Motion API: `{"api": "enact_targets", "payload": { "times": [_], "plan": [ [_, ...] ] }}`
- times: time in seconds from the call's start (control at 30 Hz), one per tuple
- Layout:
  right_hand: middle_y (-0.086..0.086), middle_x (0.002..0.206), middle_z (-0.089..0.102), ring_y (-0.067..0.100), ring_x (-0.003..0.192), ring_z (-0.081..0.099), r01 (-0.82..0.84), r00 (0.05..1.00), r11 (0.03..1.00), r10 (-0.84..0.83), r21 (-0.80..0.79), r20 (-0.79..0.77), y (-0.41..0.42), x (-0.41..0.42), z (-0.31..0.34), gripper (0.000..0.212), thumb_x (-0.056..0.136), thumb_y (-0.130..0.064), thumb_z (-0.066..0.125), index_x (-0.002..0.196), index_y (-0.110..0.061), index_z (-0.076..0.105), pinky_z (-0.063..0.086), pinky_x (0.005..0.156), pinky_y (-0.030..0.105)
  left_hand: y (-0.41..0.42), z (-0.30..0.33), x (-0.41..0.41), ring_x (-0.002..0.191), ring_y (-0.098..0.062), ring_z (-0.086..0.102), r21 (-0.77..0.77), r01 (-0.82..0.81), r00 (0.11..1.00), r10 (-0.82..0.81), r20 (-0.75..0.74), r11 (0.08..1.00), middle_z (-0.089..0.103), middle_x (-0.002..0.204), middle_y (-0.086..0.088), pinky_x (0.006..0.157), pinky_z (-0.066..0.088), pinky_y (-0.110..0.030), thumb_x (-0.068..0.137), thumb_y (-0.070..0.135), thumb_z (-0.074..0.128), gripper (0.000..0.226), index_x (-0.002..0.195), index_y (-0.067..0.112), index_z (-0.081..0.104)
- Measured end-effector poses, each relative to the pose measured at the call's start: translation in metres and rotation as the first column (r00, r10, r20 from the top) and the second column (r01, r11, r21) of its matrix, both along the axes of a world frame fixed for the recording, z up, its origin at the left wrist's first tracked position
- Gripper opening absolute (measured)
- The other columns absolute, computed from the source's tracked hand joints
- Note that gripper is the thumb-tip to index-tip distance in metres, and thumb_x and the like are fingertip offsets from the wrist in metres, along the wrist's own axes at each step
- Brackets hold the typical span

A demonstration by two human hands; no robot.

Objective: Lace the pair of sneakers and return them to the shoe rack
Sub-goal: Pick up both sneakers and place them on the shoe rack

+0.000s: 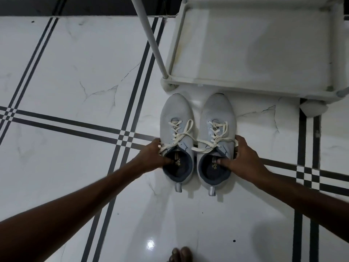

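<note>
Two pale grey sneakers with cream laces stand side by side on the floor, toes pointing at the shoe rack (251,83). My left hand (152,155) grips the left sneaker (174,114) at its collar, thumb inside the opening. My right hand (243,156) holds the right sneaker (218,112) the same way, thumb inside and fingers on the outer side. Both shoes are laced, with the lace ends lying loose across the tongues. The rack's bottom shelf is bare and sits just beyond the toes.
The floor is glossy white tile with black double stripes (132,103). A grey rack post (151,38) slants up from the rack's near left corner. My bare toes (180,255) show at the bottom edge.
</note>
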State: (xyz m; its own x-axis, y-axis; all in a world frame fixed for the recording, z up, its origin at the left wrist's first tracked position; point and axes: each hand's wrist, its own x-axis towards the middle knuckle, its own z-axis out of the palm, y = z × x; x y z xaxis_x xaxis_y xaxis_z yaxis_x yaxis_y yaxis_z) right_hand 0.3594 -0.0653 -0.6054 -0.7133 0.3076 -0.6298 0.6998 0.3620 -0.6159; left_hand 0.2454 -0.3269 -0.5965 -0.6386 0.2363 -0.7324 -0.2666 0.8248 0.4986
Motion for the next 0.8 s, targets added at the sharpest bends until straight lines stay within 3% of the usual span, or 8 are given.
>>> {"api": "enact_targets", "payload": {
  "times": [0.17,0.37,0.53,0.63,0.73,0.8],
  "plan": [
    [0.009,0.116,0.066,0.031,0.105,0.062,-0.061,0.998,0.996,0.06,0.069,0.02,-0.006,-0.005,-0.002,0.064,0.069,-0.028,0.085,0.122,-0.011,0.052,0.05,0.087,0.037,0.007,0.0,-0.001,0.096,-0.018,0.062,-0.039,0.087,0.991,-0.09,-0.095,0.995,0.065,0.113,-0.003,0.061,0.043,-0.015,0.073,0.016,0.078,0.07,0.136,0.017,0.048],
    [0.008,0.112,0.068,0.028,0.102,0.064,-0.072,0.996,0.996,0.069,0.057,0.052,-0.004,-0.003,0.02,0.057,0.071,-0.017,0.08,0.122,-0.013,0.055,0.049,0.083,0.034,-0.004,0.021,0.007,0.093,-0.019,0.068,0.03,0.118,0.983,-0.112,-0.144,0.993,0.07,0.106,0.002,0.073,0.055,-0.025,0.065,0.022,0.072,0.069,0.131,0.022,0.054],
    [0.002,0.099,0.064,0.024,0.094,0.062,-0.058,0.997,0.998,0.056,0.029,0.054,-0.007,0.007,0.101,0.052,0.073,-0.011,0.08,0.119,-0.014,0.057,0.044,0.077,0.029,-0.007,0.093,0.018,0.08,0.003,0.065,0.091,0.083,0.988,-0.07,-0.141,0.992,0.07,0.1,0.012,0.062,0.044,-0.003,0.071,0.011,0.073,0.067,0.133,0.028,0.054],
    [-0.001,0.098,0.065,0.021,0.092,0.063,-0.049,0.998,0.999,0.048,0.023,0.048,-0.009,0.011,0.165,0.052,0.074,-0.008,0.078,0.121,-0.017,0.057,0.045,0.074,0.027,-0.009,0.156,0.025,0.085,0.006,0.064,0.136,0.068,0.99,-0.049,-0.135,0.988,0.07,0.097,0.013,0.065,0.044,-0.007,0.073,0.012,0.072,0.066,0.133,0.032,0.054],
    [-0.011,0.091,0.065,0.013,0.086,0.064,-0.037,0.999,0.999,0.036,0.033,0.02,-0.009,0.012,0.238,0.05,0.074,-0.009,0.076,0.118,-0.025,0.059,0.043,0.066,0.017,-0.011,0.232,0.03,0.08,0.017,0.059,0.161,0.023,0.99,0.0,-0.141,0.987,0.065,0.087,0.02,0.063,0.043,-0.004,0.074,0.01,0.071,0.062,0.124,0.041,0.052],
    [-0.02,0.088,0.063,0.001,0.082,0.06,-0.034,0.999,0.998,0.034,0.044,-0.007,-0.012,0.011,0.29,0.049,0.074,-0.011,0.076,0.115,-0.031,0.059,0.041,0.065,0.012,-0.011,0.283,0.033,0.08,0.009,0.062,0.175,0.021,0.988,0.006,-0.152,0.984,0.067,0.087,0.018,0.063,0.043,-0.007,0.073,0.013,0.07,0.061,0.123,0.042,0.054]
  ]
}}
